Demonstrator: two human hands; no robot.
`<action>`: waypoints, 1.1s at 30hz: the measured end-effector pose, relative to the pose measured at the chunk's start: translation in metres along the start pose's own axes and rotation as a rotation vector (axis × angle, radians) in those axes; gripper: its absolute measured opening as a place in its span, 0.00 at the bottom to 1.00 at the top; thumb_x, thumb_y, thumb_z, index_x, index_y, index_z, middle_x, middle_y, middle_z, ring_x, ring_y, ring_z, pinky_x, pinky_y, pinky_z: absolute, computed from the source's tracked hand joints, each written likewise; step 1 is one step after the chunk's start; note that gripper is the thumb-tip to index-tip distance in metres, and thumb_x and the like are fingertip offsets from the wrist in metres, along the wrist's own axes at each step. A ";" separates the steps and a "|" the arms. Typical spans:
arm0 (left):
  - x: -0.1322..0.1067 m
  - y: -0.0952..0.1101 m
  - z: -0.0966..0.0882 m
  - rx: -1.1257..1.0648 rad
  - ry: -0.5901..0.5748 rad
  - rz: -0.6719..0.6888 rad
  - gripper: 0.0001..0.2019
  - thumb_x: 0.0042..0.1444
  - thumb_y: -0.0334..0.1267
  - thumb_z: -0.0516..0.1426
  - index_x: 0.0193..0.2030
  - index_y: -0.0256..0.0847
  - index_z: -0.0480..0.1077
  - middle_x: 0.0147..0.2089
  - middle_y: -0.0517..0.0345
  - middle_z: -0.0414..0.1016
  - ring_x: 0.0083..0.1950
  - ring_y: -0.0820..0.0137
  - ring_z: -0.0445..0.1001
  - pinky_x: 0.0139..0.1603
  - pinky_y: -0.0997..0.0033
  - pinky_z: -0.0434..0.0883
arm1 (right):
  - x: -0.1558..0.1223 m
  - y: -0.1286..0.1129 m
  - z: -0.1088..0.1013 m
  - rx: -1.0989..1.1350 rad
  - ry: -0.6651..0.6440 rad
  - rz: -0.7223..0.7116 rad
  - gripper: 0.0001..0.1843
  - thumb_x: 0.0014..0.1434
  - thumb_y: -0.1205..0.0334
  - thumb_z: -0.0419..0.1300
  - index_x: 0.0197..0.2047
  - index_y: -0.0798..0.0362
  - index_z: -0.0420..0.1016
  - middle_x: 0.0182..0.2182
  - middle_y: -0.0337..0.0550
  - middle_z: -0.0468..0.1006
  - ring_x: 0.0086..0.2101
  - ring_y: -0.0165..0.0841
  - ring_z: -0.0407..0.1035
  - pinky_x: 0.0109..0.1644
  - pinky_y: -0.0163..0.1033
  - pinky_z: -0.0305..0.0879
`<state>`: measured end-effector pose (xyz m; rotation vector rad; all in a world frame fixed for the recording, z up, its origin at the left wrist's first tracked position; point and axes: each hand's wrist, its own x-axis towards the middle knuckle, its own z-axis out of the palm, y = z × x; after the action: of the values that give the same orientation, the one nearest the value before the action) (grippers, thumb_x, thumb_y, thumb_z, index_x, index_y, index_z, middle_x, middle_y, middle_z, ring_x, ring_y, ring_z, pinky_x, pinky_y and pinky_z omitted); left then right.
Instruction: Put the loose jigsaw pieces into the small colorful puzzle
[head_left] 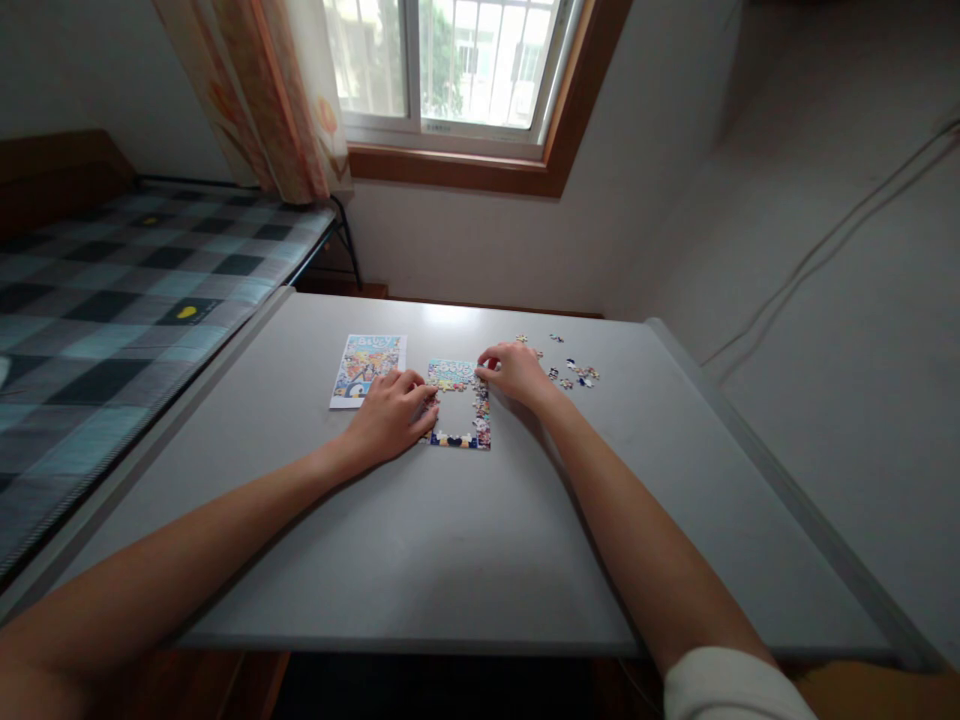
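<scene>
A partly assembled jigsaw puzzle (484,425) lies flat on the table, its border joined around a bare middle. My left hand (391,412) rests at the puzzle's left edge with fingers bent but apart, covering part of that side. At the upper right corner, my right hand (517,372) has thumb and forefinger closed together; a small reddish bit, seemingly a puzzle piece (491,363), shows between them. Left of the puzzle is a printed picture card (365,362), its lower right corner partly behind my left hand.
Several loose puzzle pieces (585,377) are scattered beyond and right of my right hand. They lie on a white table (420,560) with raised side edges. A bed with a checked cover (165,270) stands left; a window (480,70) and curtain (262,100) are ahead.
</scene>
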<state>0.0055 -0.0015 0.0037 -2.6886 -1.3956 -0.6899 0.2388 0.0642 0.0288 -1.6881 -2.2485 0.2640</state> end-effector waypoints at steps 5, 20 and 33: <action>0.000 0.000 0.000 0.010 0.000 0.002 0.12 0.62 0.41 0.54 0.48 0.41 0.74 0.47 0.50 0.73 0.48 0.60 0.67 0.51 0.56 0.65 | 0.001 0.002 0.002 0.010 0.009 -0.006 0.09 0.57 0.59 0.62 0.39 0.49 0.83 0.35 0.46 0.81 0.39 0.39 0.69 0.45 0.46 0.57; 0.000 0.000 0.000 0.012 0.006 0.005 0.12 0.63 0.41 0.55 0.48 0.41 0.74 0.47 0.50 0.72 0.48 0.59 0.67 0.50 0.57 0.64 | 0.001 0.003 0.002 0.007 0.005 -0.009 0.09 0.57 0.59 0.63 0.39 0.50 0.83 0.35 0.47 0.81 0.39 0.39 0.69 0.44 0.46 0.56; 0.000 0.000 -0.001 0.006 -0.010 -0.003 0.12 0.63 0.41 0.54 0.48 0.41 0.74 0.47 0.50 0.73 0.48 0.59 0.67 0.51 0.56 0.65 | 0.000 0.001 0.000 0.017 -0.002 -0.010 0.09 0.57 0.59 0.62 0.39 0.50 0.83 0.35 0.47 0.81 0.38 0.39 0.69 0.44 0.46 0.58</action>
<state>0.0056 -0.0019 0.0044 -2.6894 -1.4025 -0.6718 0.2395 0.0646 0.0286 -1.6680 -2.2495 0.2820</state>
